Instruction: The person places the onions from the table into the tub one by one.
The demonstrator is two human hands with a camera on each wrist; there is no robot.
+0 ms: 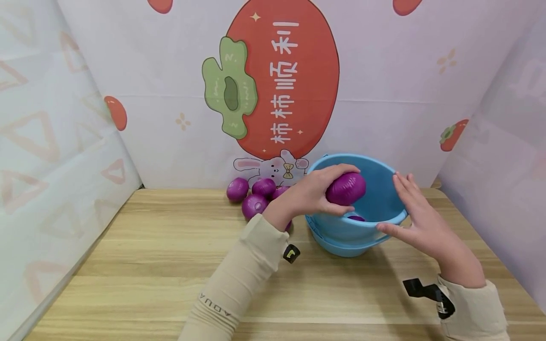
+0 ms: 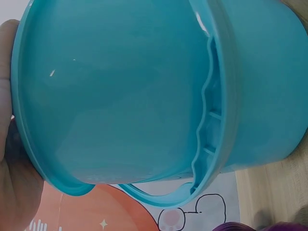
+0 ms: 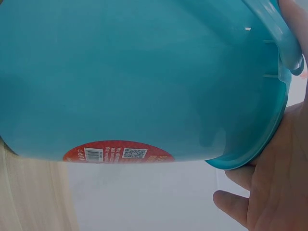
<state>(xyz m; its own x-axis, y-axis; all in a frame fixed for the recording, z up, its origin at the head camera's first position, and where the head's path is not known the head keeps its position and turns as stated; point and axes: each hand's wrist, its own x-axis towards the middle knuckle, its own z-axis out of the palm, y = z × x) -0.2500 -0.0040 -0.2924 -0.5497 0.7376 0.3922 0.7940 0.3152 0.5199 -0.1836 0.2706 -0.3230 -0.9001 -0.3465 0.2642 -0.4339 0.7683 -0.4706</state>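
Observation:
My left hand (image 1: 315, 193) grips a purple red onion (image 1: 350, 188) over the mouth of a light blue bucket (image 1: 346, 231), thumb below it and fingers over the top. Just past the near rim, part of another purple onion (image 1: 356, 218) shows inside the bucket. My right hand (image 1: 428, 232) rests on the bucket's right rim with thumb and fingers spread and nearly straight. The bucket's mouth leans toward me. In the right wrist view, fingers (image 3: 233, 207) reach past the rim. The left wrist view shows the bucket's side and handle (image 2: 211, 125), with the held onion mostly hidden.
Several more red onions (image 1: 237, 190) lie grouped left of the bucket, partly behind my left forearm. A wooden table (image 1: 162, 265) runs back to a printed cloth wall (image 1: 170, 71), with pale cloth walls on both sides. Black straps (image 1: 422, 289) hang at the wrists.

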